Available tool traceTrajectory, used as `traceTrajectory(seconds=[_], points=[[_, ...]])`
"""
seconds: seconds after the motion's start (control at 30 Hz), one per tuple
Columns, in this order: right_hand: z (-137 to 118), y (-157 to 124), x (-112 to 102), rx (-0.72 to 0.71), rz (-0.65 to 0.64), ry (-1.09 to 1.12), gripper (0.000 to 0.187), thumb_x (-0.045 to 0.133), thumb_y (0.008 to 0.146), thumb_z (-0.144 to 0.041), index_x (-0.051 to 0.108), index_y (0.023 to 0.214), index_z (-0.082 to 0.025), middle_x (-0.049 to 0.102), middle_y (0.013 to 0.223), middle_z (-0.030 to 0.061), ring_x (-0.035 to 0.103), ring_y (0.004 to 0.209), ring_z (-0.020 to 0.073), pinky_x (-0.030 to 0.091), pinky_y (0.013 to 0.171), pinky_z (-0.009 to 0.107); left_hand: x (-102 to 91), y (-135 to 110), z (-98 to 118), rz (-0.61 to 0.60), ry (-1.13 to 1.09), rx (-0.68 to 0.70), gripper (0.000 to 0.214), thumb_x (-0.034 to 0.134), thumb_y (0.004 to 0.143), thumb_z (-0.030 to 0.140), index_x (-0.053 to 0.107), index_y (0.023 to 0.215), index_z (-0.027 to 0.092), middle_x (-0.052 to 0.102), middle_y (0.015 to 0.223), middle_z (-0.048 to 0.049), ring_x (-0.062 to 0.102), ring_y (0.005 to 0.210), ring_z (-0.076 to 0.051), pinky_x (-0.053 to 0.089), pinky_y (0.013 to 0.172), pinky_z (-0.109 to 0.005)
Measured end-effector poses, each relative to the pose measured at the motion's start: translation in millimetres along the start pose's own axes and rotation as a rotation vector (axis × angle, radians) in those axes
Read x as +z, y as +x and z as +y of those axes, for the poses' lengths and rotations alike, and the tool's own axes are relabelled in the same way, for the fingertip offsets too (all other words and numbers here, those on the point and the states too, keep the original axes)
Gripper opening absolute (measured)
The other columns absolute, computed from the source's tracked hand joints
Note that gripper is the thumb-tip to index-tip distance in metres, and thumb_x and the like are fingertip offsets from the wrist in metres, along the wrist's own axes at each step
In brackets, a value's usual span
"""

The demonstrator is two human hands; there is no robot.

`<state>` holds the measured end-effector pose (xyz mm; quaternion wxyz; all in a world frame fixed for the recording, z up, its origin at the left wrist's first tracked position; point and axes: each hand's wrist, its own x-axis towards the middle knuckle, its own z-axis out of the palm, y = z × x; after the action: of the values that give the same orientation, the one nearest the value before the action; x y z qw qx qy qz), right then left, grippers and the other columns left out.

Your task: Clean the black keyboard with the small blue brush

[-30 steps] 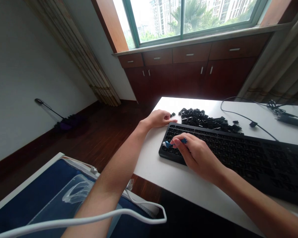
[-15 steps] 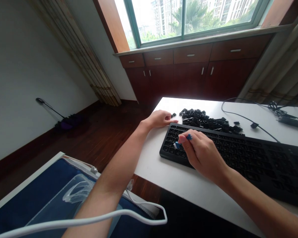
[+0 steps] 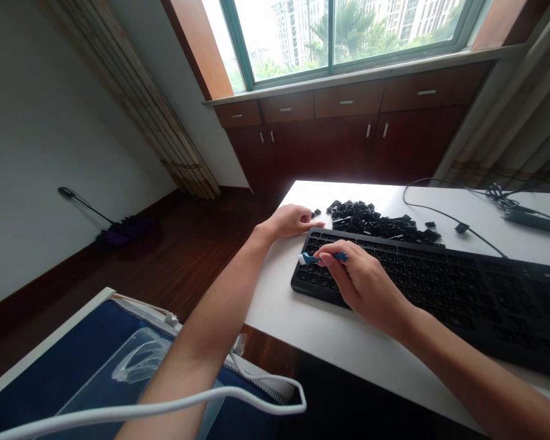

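The right hand [image 3: 366, 284] pinches a little blue tool [image 3: 318, 258] and has slid it back to the left end of the black keyboard [image 3: 440, 281] — brushing goes on. The left hand [image 3: 293, 220], fingers curled, stays at the table's [image 3: 311, 330] left edge beside the loose keys [image 3: 376, 223].

A wide window [image 3: 330, 30] with a green frame lets in bright daylight — towers and palms show beyond. Directly below it runs a dark red-brown cabinet [image 3: 348, 128] of drawers and doors. Left of the window stand a white wall [image 3: 41, 134] and leaning slats [image 3: 160, 122]; curtains [image 3: 517, 116] hang right — dark wood floor [image 3: 165, 256] below.
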<state>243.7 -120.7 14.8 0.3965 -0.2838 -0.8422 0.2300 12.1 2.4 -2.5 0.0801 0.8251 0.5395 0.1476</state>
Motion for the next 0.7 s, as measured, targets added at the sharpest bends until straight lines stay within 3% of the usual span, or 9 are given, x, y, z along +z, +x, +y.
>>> traceTrajectory(seconds=[0.17,0.27,0.4,0.53,0.7], points=[[1.3,-0.4,2.4,-0.095,-0.105,-0.129,0.021,0.040,0.102,-0.026,0.060,0.102,-0.018,0.069,0.097,0.0077,0.059,0.088,0.0206,0.045,0.084,0.041,-1.2,0.1,0.9,0.000,0.005,0.002,0.058,0.055,0.080,0.071,0.052,0.061,0.017,0.052,0.059,0.0008,0.037,0.056,-0.010,0.023,0.055,-0.027],[-2.1,-0.4,3.0,-0.092,-0.122,-0.052,0.020,0.042,0.102,-0.026,0.061,0.105,-0.018,0.071,0.102,0.0061,0.060,0.092,0.0198,0.046,0.087,0.040,-0.9,0.3,1.3,0.001,0.008,0.005,0.058,0.055,0.080,0.072,0.052,0.060,0.017,0.052,0.059,0.0009,0.036,0.056,-0.010,0.022,0.055,-0.027],[-5.3,0.4,-0.7,-0.042,-0.022,0.074,0.022,0.044,0.102,-0.027,0.061,0.114,-0.022,0.071,0.107,0.0032,0.060,0.096,0.0180,0.046,0.091,0.037,-0.1,0.7,3.2,-0.002,0.016,-0.006,0.059,0.054,0.080,0.072,0.053,0.060,0.017,0.052,0.059,0.0003,0.036,0.056,-0.010,0.023,0.055,-0.027],[-1.3,0.6,-4.8,-0.031,0.104,0.015,0.020,0.043,0.102,-0.025,0.061,0.108,-0.018,0.069,0.100,0.0051,0.060,0.091,0.0177,0.045,0.087,0.037,0.7,1.1,4.0,-0.008,0.009,-0.011,0.058,0.055,0.079,0.072,0.055,0.060,0.017,0.052,0.059,0.0003,0.036,0.057,-0.010,0.023,0.056,-0.027],[2.9,0.1,-2.4,-0.085,0.039,-0.104,0.022,0.042,0.102,-0.026,0.061,0.098,-0.015,0.068,0.090,0.0054,0.057,0.082,0.0180,0.043,0.081,0.037,1.3,1.6,2.3,0.002,-0.004,0.015,0.059,0.056,0.080,0.071,0.053,0.060,0.016,0.052,0.059,0.0007,0.036,0.056,-0.010,0.023,0.056,-0.027]])
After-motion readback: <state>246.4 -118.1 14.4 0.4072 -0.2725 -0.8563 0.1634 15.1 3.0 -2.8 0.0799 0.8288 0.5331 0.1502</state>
